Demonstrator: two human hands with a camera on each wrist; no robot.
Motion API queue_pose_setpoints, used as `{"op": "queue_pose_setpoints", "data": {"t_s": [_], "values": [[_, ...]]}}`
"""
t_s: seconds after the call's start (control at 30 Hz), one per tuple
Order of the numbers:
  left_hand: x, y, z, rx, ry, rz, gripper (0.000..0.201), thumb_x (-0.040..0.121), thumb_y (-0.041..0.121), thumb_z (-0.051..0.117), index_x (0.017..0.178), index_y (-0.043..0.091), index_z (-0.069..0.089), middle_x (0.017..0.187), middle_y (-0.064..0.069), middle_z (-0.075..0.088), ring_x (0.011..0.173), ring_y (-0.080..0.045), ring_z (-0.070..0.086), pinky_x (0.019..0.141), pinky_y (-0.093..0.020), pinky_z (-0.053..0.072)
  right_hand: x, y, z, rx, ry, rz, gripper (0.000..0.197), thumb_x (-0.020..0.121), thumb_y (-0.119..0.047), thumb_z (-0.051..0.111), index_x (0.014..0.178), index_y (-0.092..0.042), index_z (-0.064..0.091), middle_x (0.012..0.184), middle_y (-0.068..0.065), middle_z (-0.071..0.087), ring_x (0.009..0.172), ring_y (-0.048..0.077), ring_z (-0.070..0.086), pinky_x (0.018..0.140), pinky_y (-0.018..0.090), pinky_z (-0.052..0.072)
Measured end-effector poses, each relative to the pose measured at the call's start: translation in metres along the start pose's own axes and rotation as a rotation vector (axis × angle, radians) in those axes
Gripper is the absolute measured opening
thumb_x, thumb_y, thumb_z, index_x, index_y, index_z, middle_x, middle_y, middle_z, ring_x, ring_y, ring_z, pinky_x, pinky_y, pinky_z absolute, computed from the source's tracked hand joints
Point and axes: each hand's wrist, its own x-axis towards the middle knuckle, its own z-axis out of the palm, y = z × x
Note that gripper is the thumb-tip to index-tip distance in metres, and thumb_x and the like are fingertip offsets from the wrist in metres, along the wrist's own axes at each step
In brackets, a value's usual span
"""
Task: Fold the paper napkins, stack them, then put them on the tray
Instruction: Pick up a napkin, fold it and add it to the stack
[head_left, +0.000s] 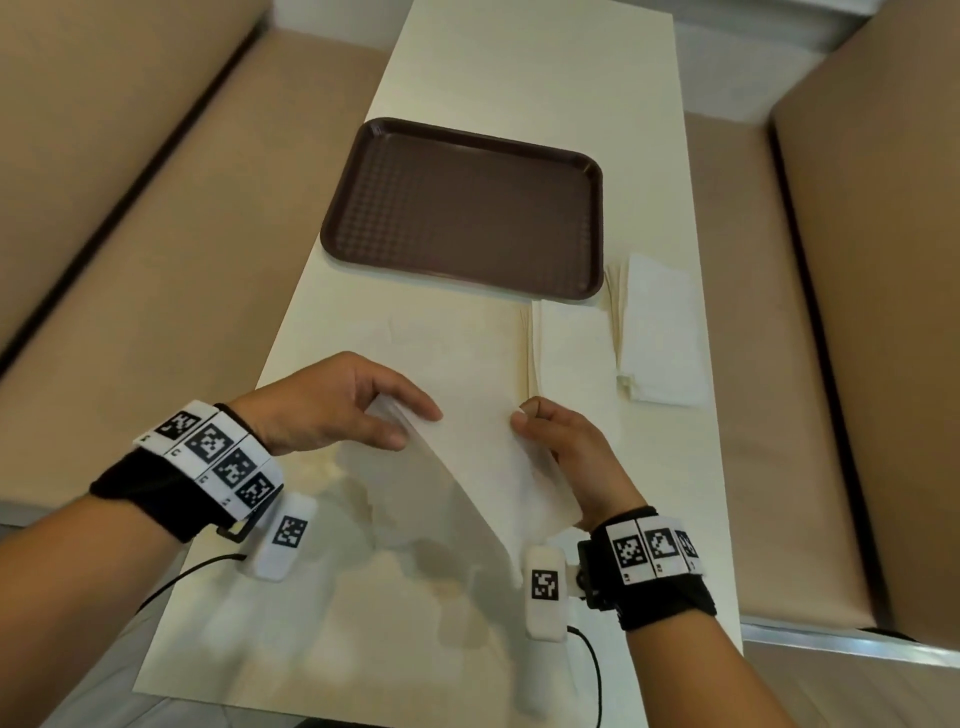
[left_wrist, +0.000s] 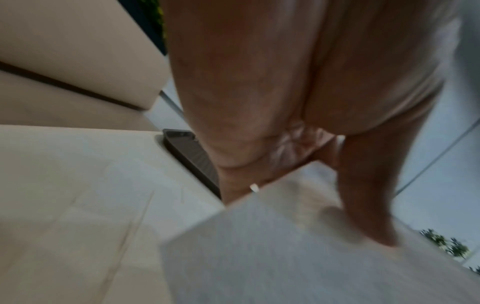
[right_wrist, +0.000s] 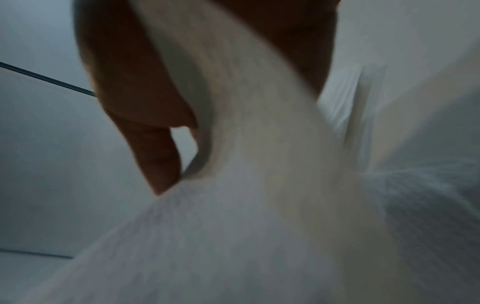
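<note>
From my head camera, I am holding one white napkin (head_left: 483, 457) up off the cream table (head_left: 519, 57), slanted between my hands. My left hand (head_left: 332, 405) pinches its far left corner between thumb and curled fingers; my right hand (head_left: 566, 452) grips the right edge, fingers curled round it, thumb on top. The brown tray (head_left: 462, 208) lies farther along the table with nothing on it. Just beside its near right corner sit two piles of napkins: a flat pile (head_left: 566, 348) close to my right hand, and a second pile (head_left: 662, 332) to its right, near the table edge. Tan benches (head_left: 104, 208) run along both sides.

My left wrist camera is blurred: my fingers (left_wrist: 363, 185) press down on the napkin (left_wrist: 298, 263), and a strip of the tray (left_wrist: 192, 158) shows behind my palm.

My right wrist camera, blurred too, shows my fingers (right_wrist: 145, 123) hooked over the napkin's curling edge (right_wrist: 246, 164).
</note>
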Motion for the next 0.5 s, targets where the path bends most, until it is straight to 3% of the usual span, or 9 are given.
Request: {"op": "queue_pose_setpoints", "data": {"t_s": [0.07,0.13,0.17,0.27,0.37,0.43,0.5], "values": [[0.006,0.006,0.005,0.118,0.108,0.016,0.033,0.080,-0.006,0.077,0.102,0.018,0.079,0.097,0.012,0.077,0.085,0.003,0.069,0.078,-0.015,0.051,0.001,0.007,-0.003,0.052,0.043,0.046,0.017,0.092,-0.027,0.070,0.089,-0.011,0.065,0.092,0.009,0.068,0.083,0.025,0.063,0.072,0.034,0.051],[0.013,0.014,0.012,0.282,0.247,0.047,0.025,0.081,0.003,0.080,0.096,0.023,0.078,0.079,0.025,0.071,0.067,0.010,0.061,0.069,-0.014,0.044,-0.001,0.016,-0.005,0.185,0.063,0.095,0.041,0.089,-0.040,0.071,0.109,-0.004,0.069,0.111,0.013,0.072,0.098,0.029,0.068,0.081,0.039,0.054],[0.016,0.017,0.015,0.361,0.305,0.082,0.022,0.081,0.008,0.082,0.092,0.028,0.078,0.079,0.025,0.069,0.070,0.008,0.061,0.070,-0.018,0.043,-0.003,0.019,-0.005,0.238,0.070,0.124,0.052,0.087,-0.045,0.070,0.119,-0.004,0.070,0.119,0.014,0.072,0.103,0.030,0.069,0.083,0.041,0.056],[0.023,0.017,0.017,0.491,0.398,0.137,0.013,0.079,0.027,0.084,0.082,0.036,0.075,0.104,0.022,0.060,0.103,0.000,0.059,0.091,-0.030,0.048,-0.010,0.026,-0.003,0.343,0.060,0.172,0.063,0.080,-0.052,0.070,0.127,-0.010,0.068,0.132,0.015,0.067,0.108,0.031,0.070,0.078,0.045,0.060],[0.025,0.024,0.018,0.586,0.387,0.169,0.014,0.078,0.039,0.084,0.080,0.035,0.071,0.140,0.031,0.044,0.137,0.003,0.035,0.112,-0.038,0.033,-0.015,0.030,-0.005,0.395,-0.006,0.174,0.080,0.059,-0.059,0.088,0.124,-0.018,0.067,0.130,0.015,0.068,0.103,0.032,0.070,0.072,0.046,0.061],[0.027,0.034,0.020,0.648,0.354,0.235,0.017,0.079,0.041,0.083,0.079,0.031,0.070,0.147,0.030,0.042,0.145,0.002,0.027,0.118,-0.046,0.025,-0.017,0.032,-0.011,0.379,-0.042,0.141,0.092,0.054,-0.069,0.086,0.131,-0.025,0.062,0.122,0.017,0.069,0.095,0.033,0.069,0.066,0.042,0.061],[0.030,0.047,0.024,0.572,0.309,0.258,0.015,0.080,0.027,0.083,0.077,0.025,0.068,0.137,0.025,0.057,0.139,0.000,0.042,0.117,-0.044,0.030,-0.019,0.035,-0.021,0.383,-0.059,0.100,0.096,0.059,-0.078,0.078,0.140,-0.032,0.056,0.119,0.018,0.066,0.088,0.033,0.065,0.059,0.035,0.057]]}}
